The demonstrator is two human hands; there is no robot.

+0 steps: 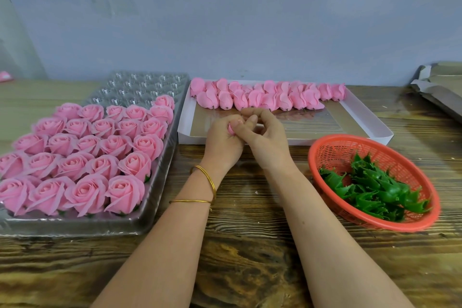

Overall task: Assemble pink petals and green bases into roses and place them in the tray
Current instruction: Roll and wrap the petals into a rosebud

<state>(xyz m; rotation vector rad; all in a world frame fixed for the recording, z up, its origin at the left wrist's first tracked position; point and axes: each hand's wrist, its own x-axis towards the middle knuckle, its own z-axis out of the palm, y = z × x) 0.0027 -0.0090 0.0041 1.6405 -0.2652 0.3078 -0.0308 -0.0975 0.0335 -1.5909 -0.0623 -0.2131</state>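
Wooden table [250, 245]: near edge cut off by the frame; bare boards between the forearms and in front of the basket.
Clear tray [75, 227], left: left side cut off; front rows filled with finished roses [116, 145], rear cells unfilled.
White shallow box [184, 117], centre rear: pink petal buds [262, 97] lined along its far wall, near floor bare.
Red basket [350, 136], right: heap of green bases [375, 190].
Cardboard [440, 87]: far right, partly out of view.
Left hand [222, 142]: over the box's front wall, fingers curled round one pink bud [231, 130], mostly hidden; base fitted or not, cannot tell.
Right hand [267, 140]: touching the left, thumb and forefinger pinching the same bud.
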